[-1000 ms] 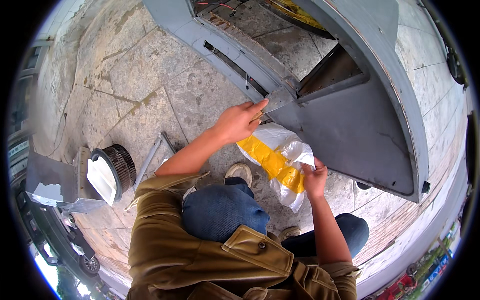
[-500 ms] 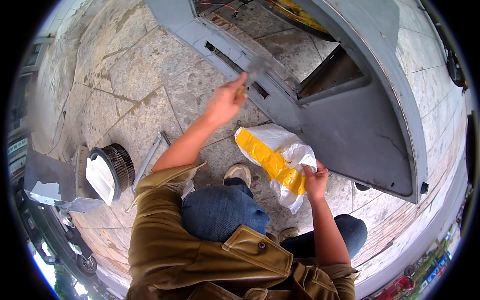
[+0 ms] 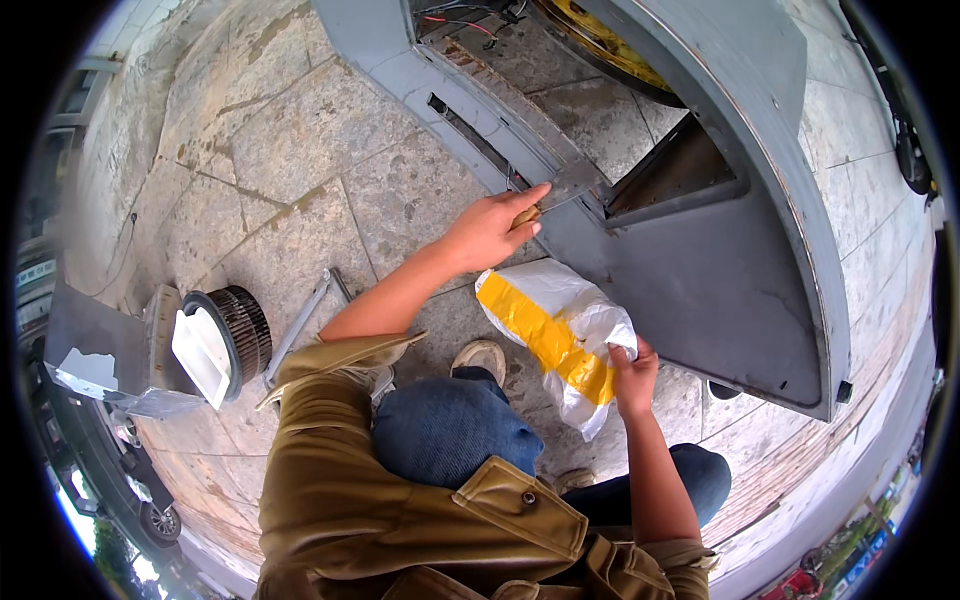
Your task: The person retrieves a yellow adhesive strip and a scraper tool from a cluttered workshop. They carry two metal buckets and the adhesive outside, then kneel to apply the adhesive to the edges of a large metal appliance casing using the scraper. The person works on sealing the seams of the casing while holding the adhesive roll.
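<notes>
My left hand (image 3: 490, 233) is closed round the wooden handle of a putty knife (image 3: 527, 215), index finger stretched along it. Its blade lies against the inner rim of a large grey metal housing (image 3: 690, 285), beside the opening; the blade's edge is hard to make out against the grey. Lower right, my right hand (image 3: 633, 375) grips the gathered end of a white plastic bag (image 3: 545, 278) with a broad yellow band. The bag sags in front of the housing's near side, between my two hands. What it contains is hidden.
Through the opening show red and dark wires (image 3: 462, 22) and a yellow round part (image 3: 600, 40). To my left, a black blower wheel (image 3: 245, 335) with a white plate sits by a metal box (image 3: 110, 350). A metal frame (image 3: 300, 325) lies near my left elbow on stone paving.
My left hand has moved right and slightly down, bringing the putty knife's blade along the housing's rim. The view has shifted slightly. My right hand keeps hold of the bag.
</notes>
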Available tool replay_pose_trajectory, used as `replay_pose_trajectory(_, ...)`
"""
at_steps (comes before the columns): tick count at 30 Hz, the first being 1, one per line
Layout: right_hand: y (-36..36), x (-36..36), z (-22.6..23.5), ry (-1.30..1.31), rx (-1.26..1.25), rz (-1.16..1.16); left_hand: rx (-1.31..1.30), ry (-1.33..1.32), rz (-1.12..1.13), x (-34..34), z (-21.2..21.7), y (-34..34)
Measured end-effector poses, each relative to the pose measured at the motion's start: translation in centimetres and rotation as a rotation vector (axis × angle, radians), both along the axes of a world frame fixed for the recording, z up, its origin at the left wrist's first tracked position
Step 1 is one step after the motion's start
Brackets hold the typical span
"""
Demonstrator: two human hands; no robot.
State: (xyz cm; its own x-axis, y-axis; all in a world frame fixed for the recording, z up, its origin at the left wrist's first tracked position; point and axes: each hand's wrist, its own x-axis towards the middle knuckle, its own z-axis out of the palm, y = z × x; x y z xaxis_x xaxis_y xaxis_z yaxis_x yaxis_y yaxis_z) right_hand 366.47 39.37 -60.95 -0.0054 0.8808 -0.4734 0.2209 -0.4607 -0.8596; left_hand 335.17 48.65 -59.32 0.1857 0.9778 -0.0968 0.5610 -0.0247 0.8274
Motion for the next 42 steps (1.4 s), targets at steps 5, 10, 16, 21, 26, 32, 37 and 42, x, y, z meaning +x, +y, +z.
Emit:
replay_pose_trajectory(5,-0.1,-0.2,0.2,-0.015,0.016,0.009,-0.226,-0.16,-0.119,-0.8,-1.0,3.0)
replay_pose_trajectory(10,-0.2,0.0,0.0,-0.002,0.019,-0.008,-0.247,-0.126,-0.123,-3.7,-0.4,5.9)
replay_pose_trajectory(16,-0.1,0.4,0.2,-0.053,0.025,0.021,-0.233,0.006,-0.075,-7.3,-0.6,7.1)
replay_pose_trajectory(21,-0.4,0.4,0.1,-0.042,0.022,0.01,-0.202,-0.048,0.425,-11.9,-0.7,7.2)
replay_pose_trajectory(26,-0.6,-0.2,0.0,-0.056,0.016,0.011,0.016,-0.04,0.078,-6.8,-2.5,4.4)
replay_pose_trajectory(32,-0.2,0.9,-0.5,-0.194,0.061,0.085,-0.333,-0.152,0.0,-9.2,0.6,7.5)
replay_pose_trajectory(37,0.0,0.3,-0.2,-0.178,0.045,0.08,-0.377,-0.153,0.057,-12.0,-0.4,8.7)
replay_pose_trajectory(42,0.1,0.7,-0.4,-0.207,0.044,0.112,-0.304,-0.099,0.23,-16.0,-1.0,10.7)
